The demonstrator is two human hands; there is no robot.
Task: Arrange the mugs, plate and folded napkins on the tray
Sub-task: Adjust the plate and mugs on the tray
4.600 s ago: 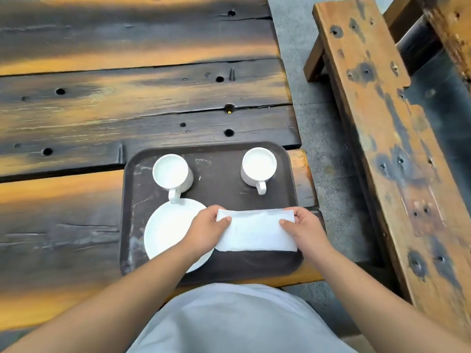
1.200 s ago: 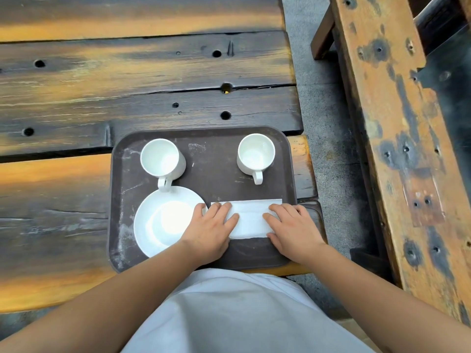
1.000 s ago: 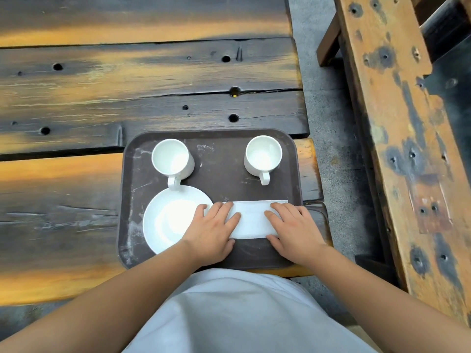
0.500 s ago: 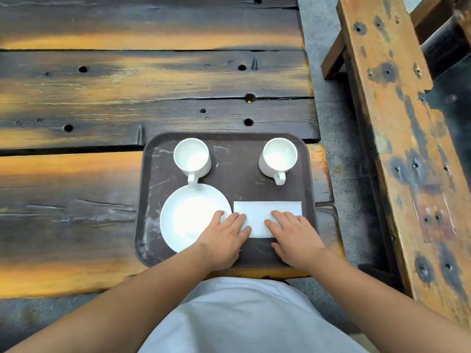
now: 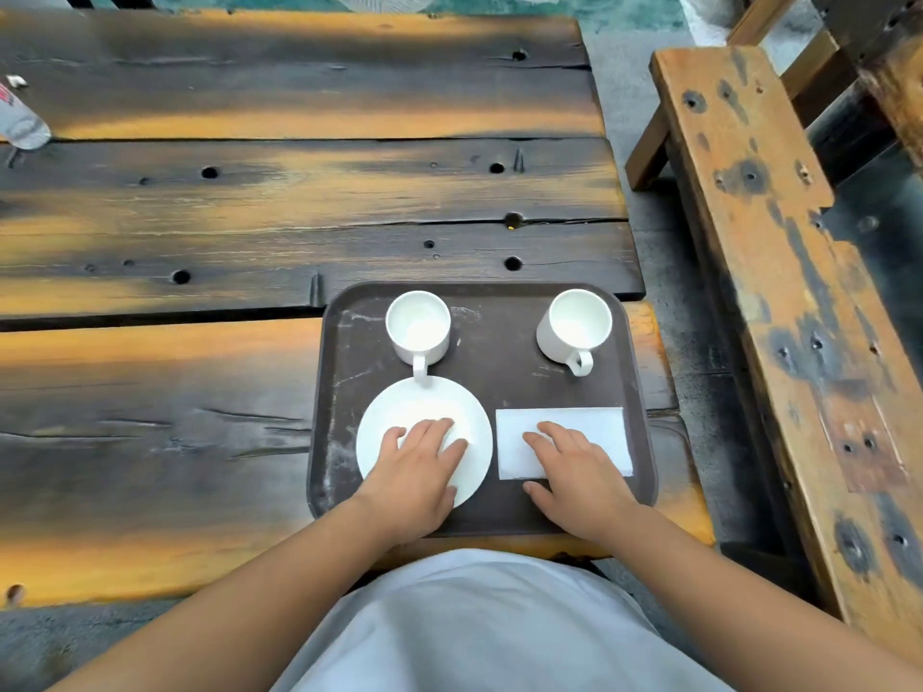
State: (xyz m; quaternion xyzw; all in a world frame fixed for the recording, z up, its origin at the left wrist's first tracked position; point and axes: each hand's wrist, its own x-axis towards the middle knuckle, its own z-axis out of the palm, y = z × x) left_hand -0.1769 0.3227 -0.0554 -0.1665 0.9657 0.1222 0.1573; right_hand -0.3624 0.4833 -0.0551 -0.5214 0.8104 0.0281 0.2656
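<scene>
A dark brown tray (image 5: 489, 362) lies at the near right end of the wooden table. Two white mugs stand upright at its far side, the left mug (image 5: 418, 328) and the right mug (image 5: 577, 326), both handles pointing toward me. A white plate (image 5: 399, 407) sits at the tray's near left, touching the left mug's handle. Beside it, to the right, lies a folded white napkin (image 5: 574, 417). My left hand (image 5: 417, 474) rests flat on the plate, fingers spread. My right hand (image 5: 582, 474) lies flat on the napkin's near part, fingers apart. Neither hand grips anything.
The weathered plank table (image 5: 249, 202) stretches left and away from the tray. A clear plastic bottle (image 5: 20, 119) lies at its far left edge. A wooden bench (image 5: 779, 272) runs along the right, across a gap of concrete floor (image 5: 664, 272).
The napkin went from a wide fold to a narrower one set beside the plate. My left hand slid left off the napkin onto the plate; my right hand stays on the napkin.
</scene>
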